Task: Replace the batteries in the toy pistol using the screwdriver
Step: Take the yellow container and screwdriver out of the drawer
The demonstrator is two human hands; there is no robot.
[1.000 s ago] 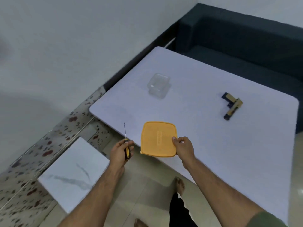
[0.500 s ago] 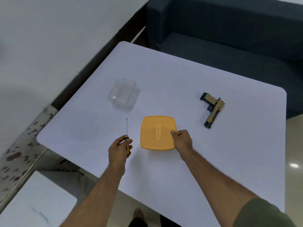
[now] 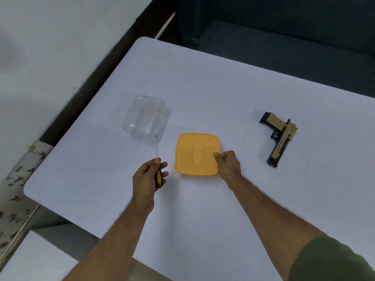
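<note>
On the table (image 3: 223,94): container (image 3: 145,117) far left, lid (image 3: 194,147) nearer and to its right, toy pistol (image 3: 279,138) well apart at right. Screwdriver (image 3: 156,159) left of lid, tip just before container. Sofa (image 3: 284,41) behind table.

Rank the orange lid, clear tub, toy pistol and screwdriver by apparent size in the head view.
1. Orange lid
2. Clear tub, similar to the lid but farther away, so unsure
3. Toy pistol
4. Screwdriver, partly hidden in the left hand
</note>
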